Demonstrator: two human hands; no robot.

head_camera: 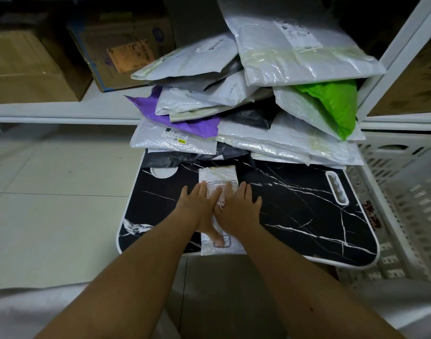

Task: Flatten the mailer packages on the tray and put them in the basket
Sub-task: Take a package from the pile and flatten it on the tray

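Your left hand (201,211) and right hand (236,211) lie side by side at the centre of the frame, fingers straight, grasping nothing, palms pressing a small white mailer (218,177) flat against the black marbled tray (307,216), likely to squeeze it flat. A heap of mailers (258,94) waits at the tray's far edge, upper centre. The white slatted basket (410,216) stands just beside the tray, at right.
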